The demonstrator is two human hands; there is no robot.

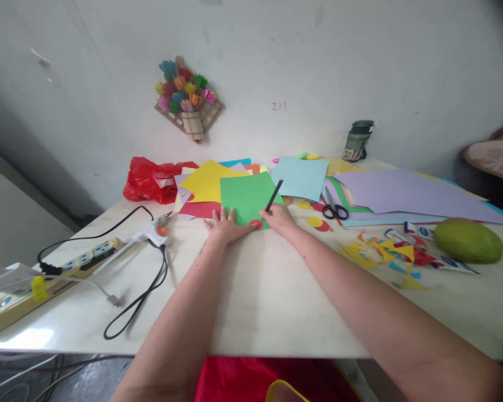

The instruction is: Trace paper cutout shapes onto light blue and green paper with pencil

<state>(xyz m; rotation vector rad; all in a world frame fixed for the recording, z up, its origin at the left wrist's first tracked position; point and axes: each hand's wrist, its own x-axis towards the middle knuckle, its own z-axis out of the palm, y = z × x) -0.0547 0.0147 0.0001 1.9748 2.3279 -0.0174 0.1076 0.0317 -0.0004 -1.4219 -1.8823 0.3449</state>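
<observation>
A green sheet of paper (248, 195) lies in front of me, overlapping other coloured sheets. My left hand (225, 228) is spread flat on its lower left edge, with the thumb reaching to a small red paper circle (256, 224) on the sheet. Closed around a dark pencil (275, 192), my right hand (279, 216) rests at the green sheet's lower right, just beside the red circle. The pencil's tip is hidden by the fingers. Yellow and red paper circles (316, 222) lie to the right of that hand.
Black-handled scissors (335, 210), paper scraps (375, 252), a green mango-like fruit (468, 240) and purple sheets (398, 191) are on the right. On the left are a glue gun (151, 230) with a looping cord, a power strip (73, 268) and a red plastic bag (151, 180).
</observation>
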